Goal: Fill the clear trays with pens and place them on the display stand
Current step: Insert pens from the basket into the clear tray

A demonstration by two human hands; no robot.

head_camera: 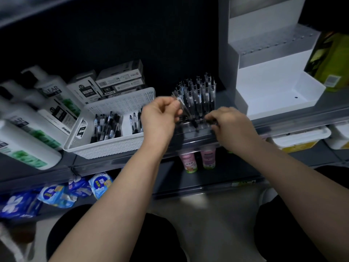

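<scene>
One clear tray (190, 129) of upright pens (200, 91), too many to count, sits on a shelf (105, 163). Left hand (160, 118) pinches several loose pens (182, 105) over it; right hand (228, 123) curls at its front, grip unclear.

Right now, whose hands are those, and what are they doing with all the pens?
They belong to a person wearing a camera on their head, so you see what they see: a shop shelf from above. The left hand pinches a few slanted pens over a clear tray, where other pens already stand upright. The right hand touches the tray's front; whether it grips anything is unclear. To the left, a white basket holds spare pens. The white display stand sits on the right.
</scene>
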